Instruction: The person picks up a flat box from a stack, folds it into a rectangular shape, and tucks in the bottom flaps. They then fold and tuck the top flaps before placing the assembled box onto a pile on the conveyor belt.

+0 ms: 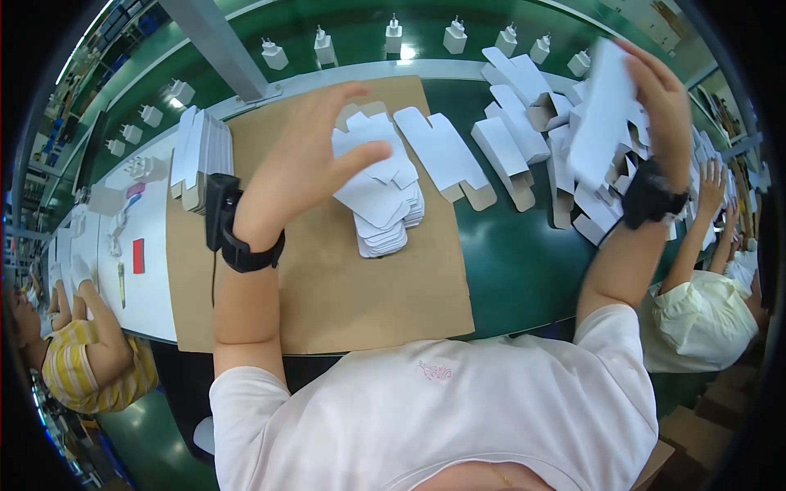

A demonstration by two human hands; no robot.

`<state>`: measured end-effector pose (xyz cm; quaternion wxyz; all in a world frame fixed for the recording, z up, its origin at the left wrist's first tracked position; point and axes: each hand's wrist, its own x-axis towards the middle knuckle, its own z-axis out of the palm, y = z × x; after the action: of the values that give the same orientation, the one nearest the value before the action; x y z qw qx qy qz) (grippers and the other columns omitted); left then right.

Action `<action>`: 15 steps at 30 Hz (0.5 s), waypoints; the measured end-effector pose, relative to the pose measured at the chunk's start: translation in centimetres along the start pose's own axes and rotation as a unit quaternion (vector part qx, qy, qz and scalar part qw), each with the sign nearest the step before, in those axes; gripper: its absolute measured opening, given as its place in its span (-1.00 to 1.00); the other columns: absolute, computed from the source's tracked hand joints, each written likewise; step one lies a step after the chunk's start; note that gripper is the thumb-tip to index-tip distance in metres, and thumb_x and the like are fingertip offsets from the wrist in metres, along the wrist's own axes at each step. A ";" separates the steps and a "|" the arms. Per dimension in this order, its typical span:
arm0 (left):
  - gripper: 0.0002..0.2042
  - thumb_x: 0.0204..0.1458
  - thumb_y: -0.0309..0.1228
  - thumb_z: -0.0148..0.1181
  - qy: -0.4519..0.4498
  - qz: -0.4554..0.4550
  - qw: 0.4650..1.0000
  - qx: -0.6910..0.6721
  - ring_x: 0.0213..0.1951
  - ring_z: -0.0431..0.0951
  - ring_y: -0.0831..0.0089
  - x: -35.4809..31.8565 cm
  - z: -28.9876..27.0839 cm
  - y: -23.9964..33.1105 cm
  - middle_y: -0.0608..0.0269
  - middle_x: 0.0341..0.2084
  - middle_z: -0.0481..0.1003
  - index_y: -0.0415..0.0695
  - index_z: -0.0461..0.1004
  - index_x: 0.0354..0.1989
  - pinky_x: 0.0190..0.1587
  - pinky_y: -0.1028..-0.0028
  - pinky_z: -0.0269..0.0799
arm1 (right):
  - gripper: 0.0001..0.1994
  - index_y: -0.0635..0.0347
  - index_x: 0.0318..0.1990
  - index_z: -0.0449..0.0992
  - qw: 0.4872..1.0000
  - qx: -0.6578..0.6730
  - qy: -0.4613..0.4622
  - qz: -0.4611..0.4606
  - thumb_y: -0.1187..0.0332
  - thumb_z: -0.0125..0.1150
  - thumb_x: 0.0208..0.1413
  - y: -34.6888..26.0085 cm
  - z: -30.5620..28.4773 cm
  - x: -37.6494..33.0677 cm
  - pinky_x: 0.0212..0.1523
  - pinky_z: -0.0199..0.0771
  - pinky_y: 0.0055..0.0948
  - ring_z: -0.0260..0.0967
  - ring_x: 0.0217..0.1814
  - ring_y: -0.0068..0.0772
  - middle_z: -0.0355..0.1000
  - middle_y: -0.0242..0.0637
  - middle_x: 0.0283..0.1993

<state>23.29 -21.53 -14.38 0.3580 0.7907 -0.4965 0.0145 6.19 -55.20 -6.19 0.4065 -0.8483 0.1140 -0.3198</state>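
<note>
My left hand (pixel 304 159) is raised over a stack of flat white cartons (pixel 381 233), its thumb and fingers spread with nothing between them. Part of that stack is hidden behind the hand. At the far right my right hand (pixel 665 102) grips a white carton (pixel 602 114), opened into a box shape, above a heap of similar erected cartons (pixel 516 131). A single flattened carton (pixel 442 151) lies between stack and heap. Both wrists wear black straps with small devices.
Brown cardboard (pixel 368 307) covers part of the green table (pixel 516 278). More flat cartons (pixel 202 155) stand bundled at left. Beyond a grey post (pixel 217 45), white plug chargers (pixel 325 49) line a green conveyor. A red block (pixel 138 255) lies left; people sit on both sides.
</note>
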 end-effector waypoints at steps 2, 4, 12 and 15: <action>-0.40 -0.17 -0.14 0.25 -0.014 -0.008 0.996 0.083 0.03 0.24 0.03 0.2 -0.1 -1.7 -0.01 0.01 0.26 -0.17 0.23 0.04 0.08 0.28 0.16 | -0.71 0.12 -0.07 0.47 0.992 -0.057 0.081 0.078 0.25 0.06 0.08 4.8 -6.6 1.7 -0.26 0.30 -0.67 0.31 -0.30 -0.66 0.42 -0.39 -0.24; -0.29 -0.27 -0.14 0.31 -0.025 -0.040 0.986 0.161 0.04 0.25 0.04 0.0 0.1 -3.9 -0.10 0.01 0.26 -0.18 0.19 0.09 0.07 0.31 0.18 | -0.68 0.12 -0.02 0.44 0.962 -0.243 0.065 0.105 0.26 0.07 0.07 6.7 -9.7 2.1 -0.17 0.31 -0.58 0.35 -0.17 -0.52 0.43 -0.32 -0.16; -0.11 -0.43 -0.25 0.38 -0.094 -0.273 0.956 -0.044 -0.18 0.44 0.12 -0.6 0.3 -7.1 -0.16 -0.15 0.39 -0.23 0.05 0.16 -0.11 0.36 0.34 | -0.55 -0.01 0.00 0.40 0.954 -0.165 -0.241 -0.069 0.21 0.21 -0.13 4.0 12.6 -3.4 -0.18 0.38 -0.38 0.38 -0.17 -0.26 0.42 -0.15 -0.10; -0.16 -0.43 -0.38 0.37 -0.036 -0.303 0.950 -0.071 -0.31 0.46 0.34 -0.3 0.1 -4.6 0.02 -0.36 0.45 -0.19 0.08 0.15 -0.24 0.47 0.34 | -0.48 0.02 0.09 0.31 0.958 -0.136 -0.217 -0.131 0.25 0.20 -0.10 2.2 16.9 -3.4 -0.27 0.40 -0.44 0.38 -0.25 -0.35 0.43 -0.14 -0.13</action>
<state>26.79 -20.22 -17.07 0.3829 0.8761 -0.2463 -0.1586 14.48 -44.64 -17.23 0.2568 -0.9519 -0.0470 -0.1604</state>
